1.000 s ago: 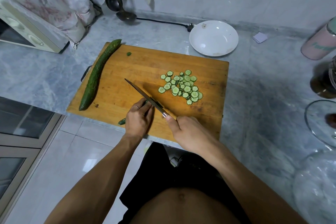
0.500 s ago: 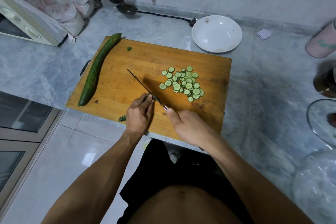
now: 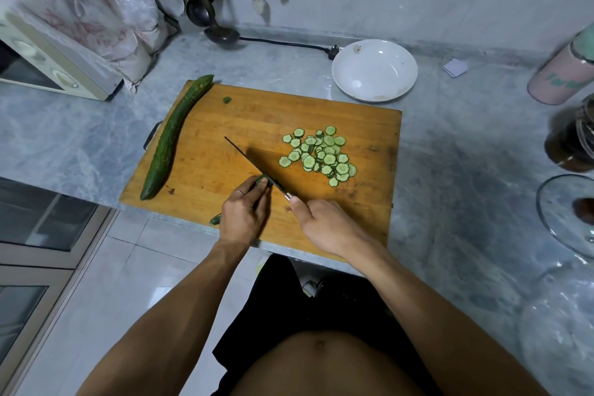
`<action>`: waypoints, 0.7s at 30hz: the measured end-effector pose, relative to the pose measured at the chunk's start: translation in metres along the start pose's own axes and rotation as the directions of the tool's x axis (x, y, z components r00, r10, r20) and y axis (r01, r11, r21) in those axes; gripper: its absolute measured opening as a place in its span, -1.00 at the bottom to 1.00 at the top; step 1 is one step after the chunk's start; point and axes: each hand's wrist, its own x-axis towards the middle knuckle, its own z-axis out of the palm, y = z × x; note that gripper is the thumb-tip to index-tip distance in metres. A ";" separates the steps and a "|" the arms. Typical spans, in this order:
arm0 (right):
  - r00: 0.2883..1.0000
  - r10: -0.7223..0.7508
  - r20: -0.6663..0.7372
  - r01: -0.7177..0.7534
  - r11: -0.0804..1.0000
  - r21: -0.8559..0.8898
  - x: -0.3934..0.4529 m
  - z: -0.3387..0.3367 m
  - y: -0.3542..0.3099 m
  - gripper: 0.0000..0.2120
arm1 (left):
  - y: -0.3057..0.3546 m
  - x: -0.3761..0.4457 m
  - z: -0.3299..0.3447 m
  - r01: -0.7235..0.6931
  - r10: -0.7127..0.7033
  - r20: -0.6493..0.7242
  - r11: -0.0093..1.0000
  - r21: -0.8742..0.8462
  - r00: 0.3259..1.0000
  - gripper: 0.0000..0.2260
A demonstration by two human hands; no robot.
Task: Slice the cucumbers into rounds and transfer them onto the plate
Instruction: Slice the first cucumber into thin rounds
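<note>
Cucumber rounds (image 3: 319,156) are heaped on the wooden cutting board (image 3: 225,125), at about 2 o'clock from the hands, with the slices overlapping one another. A short cucumber piece (image 3: 261,180) is pinned to the board by the curled fingers of the left hand (image 3: 243,215); its dark tail end is seen poking out below the hand at 7 o'clock, at the board's near edge. A knife (image 3: 250,164) is gripped by the right hand (image 3: 324,225), with the fingers wrapped round the handle and the thumb laid toward the blade. The blade is angled toward 10 o'clock and is set against the cut end of the held piece, just beside the left fingertips. A whole cucumber (image 3: 170,138) is laid along the board's left edge, its far tip overhanging at 11 o'clock. A small green scrap (image 3: 227,100) is seen near the board's far edge. A white plate (image 3: 374,71) is placed on the marble counter (image 3: 80,138) at 1 o'clock, just past the board's far right corner; no slices are held in it, only faint smears near its rim. A pink container (image 3: 565,74) and a dark jar (image 3: 572,145) are stood at 3 o'clock; what is inside them cannot be told.
</note>
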 end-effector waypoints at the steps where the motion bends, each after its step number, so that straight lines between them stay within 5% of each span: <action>1: 1.000 -0.010 -0.009 0.010 1.000 -0.009 -0.001 -0.001 0.000 -0.36 | 0.000 0.001 0.000 0.001 -0.001 0.012 1.000 0.001 1.000 -0.76; 21: 0.998 -0.066 0.013 0.066 0.998 -0.003 -0.011 -0.013 -0.004 -0.40 | -0.004 0.000 0.004 -0.004 0.004 0.008 1.000 -0.008 1.000 -0.78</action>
